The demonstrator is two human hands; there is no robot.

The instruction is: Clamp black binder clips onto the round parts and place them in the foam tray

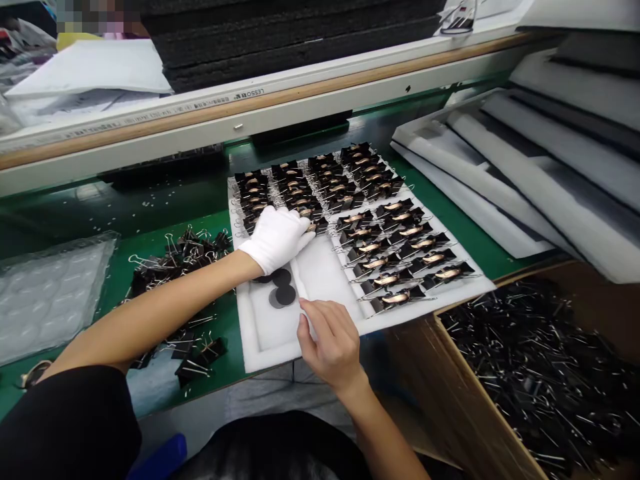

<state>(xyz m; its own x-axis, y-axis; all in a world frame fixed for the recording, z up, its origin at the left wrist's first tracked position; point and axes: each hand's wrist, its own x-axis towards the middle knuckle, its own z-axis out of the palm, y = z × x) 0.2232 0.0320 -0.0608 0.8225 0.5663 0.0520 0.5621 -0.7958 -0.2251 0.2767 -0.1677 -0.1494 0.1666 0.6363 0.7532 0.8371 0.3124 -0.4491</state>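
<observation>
My left hand, in a white glove, reaches over the left rows of a white foam tray. Its fingers are curled down among black binder clips clamped around tan-edged pieces; what they grip is hidden. Bare and loosely closed, my right hand hovers at the tray's near edge, and anything in its fingers is too small to make out. Just left of its fingertips, several dark round discs lie in the tray's front left section. More clipped pieces fill the right columns.
Loose binder clips are heaped left of the tray, beside a clear plastic blister tray. A cardboard box of binder clips stands at lower right. Foam trays are stacked at right. A rail crosses behind, with black foam sheets beyond.
</observation>
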